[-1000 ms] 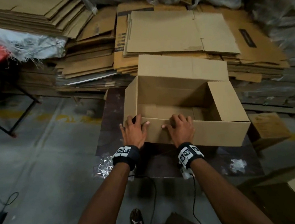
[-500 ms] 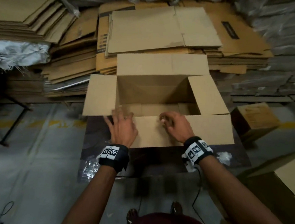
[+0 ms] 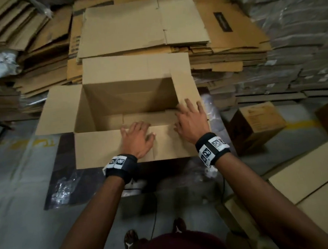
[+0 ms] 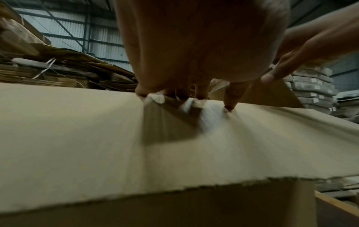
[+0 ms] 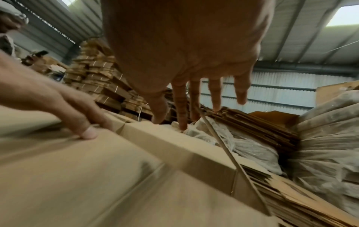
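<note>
Since half a second ago the right hand [image 3: 191, 120] has left the near flap [image 3: 97, 148] of the cardboard box [image 3: 129, 99] for its right flap [image 3: 183, 87], which now stands tilted up (it lay folded outward before). Its fingers are straight and spread against that flap. The left hand [image 3: 137, 139] lies flat, fingers splayed, pressing on the near flap. The box stands open on a dark table [image 3: 66, 152], with flattened cartons [image 3: 140, 27] stacked behind the box.
</note>
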{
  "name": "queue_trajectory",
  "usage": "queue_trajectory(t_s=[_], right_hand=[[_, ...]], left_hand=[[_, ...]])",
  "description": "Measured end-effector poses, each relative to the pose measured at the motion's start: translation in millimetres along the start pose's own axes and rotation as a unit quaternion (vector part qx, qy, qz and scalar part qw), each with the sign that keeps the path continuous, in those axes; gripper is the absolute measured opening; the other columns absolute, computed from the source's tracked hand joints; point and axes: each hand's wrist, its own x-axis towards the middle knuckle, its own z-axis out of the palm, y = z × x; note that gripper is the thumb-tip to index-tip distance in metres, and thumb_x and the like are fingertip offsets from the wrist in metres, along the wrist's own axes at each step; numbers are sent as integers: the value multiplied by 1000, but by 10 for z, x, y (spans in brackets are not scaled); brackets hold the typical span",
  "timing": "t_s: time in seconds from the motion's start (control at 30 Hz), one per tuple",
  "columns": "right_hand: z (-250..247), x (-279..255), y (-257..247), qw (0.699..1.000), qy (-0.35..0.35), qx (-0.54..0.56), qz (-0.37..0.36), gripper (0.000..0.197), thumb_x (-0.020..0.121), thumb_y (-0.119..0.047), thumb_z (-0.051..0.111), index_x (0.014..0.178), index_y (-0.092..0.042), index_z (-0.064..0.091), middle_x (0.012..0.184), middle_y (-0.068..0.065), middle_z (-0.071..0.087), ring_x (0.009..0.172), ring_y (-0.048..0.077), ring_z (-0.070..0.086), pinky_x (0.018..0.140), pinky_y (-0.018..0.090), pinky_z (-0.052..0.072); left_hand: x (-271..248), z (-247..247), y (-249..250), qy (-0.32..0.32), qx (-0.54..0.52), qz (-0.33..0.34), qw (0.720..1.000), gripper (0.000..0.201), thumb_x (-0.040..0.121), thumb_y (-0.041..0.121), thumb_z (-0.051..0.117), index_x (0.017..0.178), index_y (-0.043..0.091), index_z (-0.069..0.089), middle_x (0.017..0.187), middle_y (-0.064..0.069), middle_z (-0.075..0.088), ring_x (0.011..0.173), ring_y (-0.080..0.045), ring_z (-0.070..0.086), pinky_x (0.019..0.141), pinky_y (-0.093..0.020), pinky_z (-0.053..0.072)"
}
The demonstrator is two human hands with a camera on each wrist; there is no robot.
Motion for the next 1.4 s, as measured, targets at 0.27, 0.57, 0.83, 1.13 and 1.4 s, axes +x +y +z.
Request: queue_trajectory(t_s=[0.27,0.57,0.83,1.13,1.4], right_hand=[[68,-282,580,960,-47,55,269,111,80,-91,38,162,-17,22,172,10,-2,150,54,-16,114,76,-5],[623,-349,318,867,-46,362,339,115,81,-72,67,162,-13,12,168,13,18,152,45,19,119,68,21],[809,-261,308,801,31,474,364,112,67,-65,84,153,-18,30,151,16,48,138,38,47,110,56,45],[647,-554,-148,909,84,315,259,106,85,-60,72,163,-18,12,170,9,10,156,39,-1,121,68,2],[224,-696,-628,983,113,137,-55,102,65,-37,79,156,-26,34,144,2,53,148,35,32,117,65,27]], left_hand=[[0,-12,28,39,-16,-10,999,60,93,60,31,139,29,55,144,2,55,138,-19,42,117,-57,7],[-4,36,-11,29,-15,-15,999,60,95,61,30,142,30,52,150,2,51,142,-20,39,119,-62,5],[-24,7,-25,3,-8,-18,1000,81,80,72,49,151,33,39,161,2,37,148,-20,29,121,-63,1],[-160,-191,-100,-119,105,41,986,165,43,67,90,160,24,-19,170,-11,-13,157,-28,-8,120,-68,-6],[-735,-612,-320,127,-64,141,980,65,67,38,77,128,25,59,130,-3,50,126,-27,45,90,-45,55]])
